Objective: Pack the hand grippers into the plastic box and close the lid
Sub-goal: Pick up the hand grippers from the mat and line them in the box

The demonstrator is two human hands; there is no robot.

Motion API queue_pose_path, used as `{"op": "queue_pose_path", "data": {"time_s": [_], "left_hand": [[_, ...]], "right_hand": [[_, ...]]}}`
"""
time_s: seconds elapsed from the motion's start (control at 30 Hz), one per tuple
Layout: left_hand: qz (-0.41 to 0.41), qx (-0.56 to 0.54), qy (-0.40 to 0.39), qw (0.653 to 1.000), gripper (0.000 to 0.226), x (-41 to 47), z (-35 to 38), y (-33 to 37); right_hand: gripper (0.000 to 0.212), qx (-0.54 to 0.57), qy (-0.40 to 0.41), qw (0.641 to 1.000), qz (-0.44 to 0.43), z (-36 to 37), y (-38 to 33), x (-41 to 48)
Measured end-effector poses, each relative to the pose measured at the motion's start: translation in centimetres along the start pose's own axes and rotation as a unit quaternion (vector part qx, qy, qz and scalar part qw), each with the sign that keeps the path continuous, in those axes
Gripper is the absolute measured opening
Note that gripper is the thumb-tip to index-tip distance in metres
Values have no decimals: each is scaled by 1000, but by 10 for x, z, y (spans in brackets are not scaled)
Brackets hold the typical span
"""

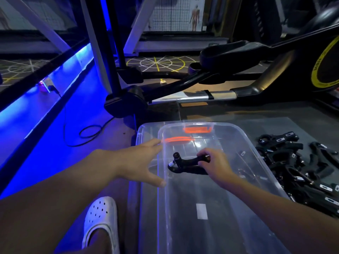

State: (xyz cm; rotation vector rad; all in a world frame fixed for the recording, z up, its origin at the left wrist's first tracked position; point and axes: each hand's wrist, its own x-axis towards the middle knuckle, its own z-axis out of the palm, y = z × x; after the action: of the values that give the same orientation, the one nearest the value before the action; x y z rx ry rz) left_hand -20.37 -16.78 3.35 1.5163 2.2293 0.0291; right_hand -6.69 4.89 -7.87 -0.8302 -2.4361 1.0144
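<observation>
Black hand gripper (190, 170) in right hand (218, 167)

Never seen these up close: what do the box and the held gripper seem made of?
The box looks like clear, glossy plastic: you see straight through it, and its walls catch glints. The gripper in the right hand is matte black, probably plastic or rubber-coated; I cannot tell which. Its spring looks like shiny coiled metal.
</observation>
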Motion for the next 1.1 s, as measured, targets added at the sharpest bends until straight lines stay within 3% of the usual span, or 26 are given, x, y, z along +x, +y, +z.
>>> {"op": "queue_pose_path", "data": {"time_s": [0.27, 0.47, 1.1], "left_hand": [[-8, 3, -7, 1000, 118, 6, -1, 0], [-10, -27, -5, 1000, 118, 5, 2, -2], [-23, -59, -6, 998, 119, 0, 4, -5]], "right_hand": [[26, 18, 36, 999, 26, 33, 37, 18], [34, -19, 67, 997, -20, 37, 45, 22], [34, -11, 65, 998, 13, 50, 58, 27]]}}
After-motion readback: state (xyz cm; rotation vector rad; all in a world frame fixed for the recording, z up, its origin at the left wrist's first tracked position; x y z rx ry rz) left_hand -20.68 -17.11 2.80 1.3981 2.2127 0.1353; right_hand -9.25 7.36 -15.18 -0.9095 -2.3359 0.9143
